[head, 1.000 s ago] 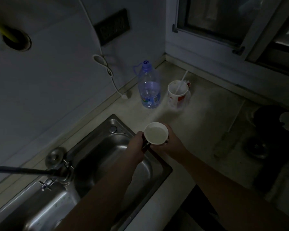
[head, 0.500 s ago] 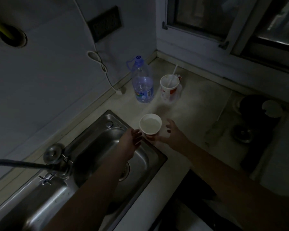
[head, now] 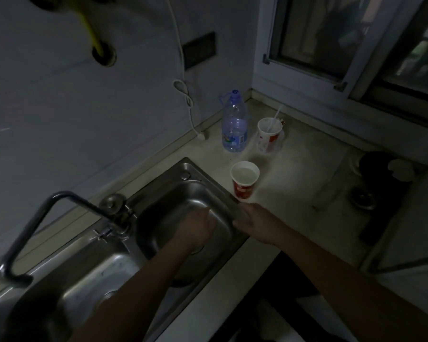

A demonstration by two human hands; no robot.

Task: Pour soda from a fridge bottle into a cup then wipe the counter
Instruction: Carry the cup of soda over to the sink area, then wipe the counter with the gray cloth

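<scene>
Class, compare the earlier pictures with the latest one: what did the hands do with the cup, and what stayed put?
Both hands let go of the cup, now standing on the counter beside the sink. The left hand drew back over the sink, the right hand toward its edge. The bottle and straw cup stayed.

The sink (head: 183,206) was brushed stainless steel with a dull sheen, and the tap (head: 35,218) beside it was darker, smooth metal. The counter (head: 307,174) looked like pale, matt stone, mottled and stained. The cup (head: 244,181) appeared to be paper, red-printed outside and smooth white inside. The bottle (head: 234,127) was clear, glossy plastic with a printed label. The wall (head: 59,119) was smooth and faintly glossy, the cable (head: 183,92) white plastic.
</scene>
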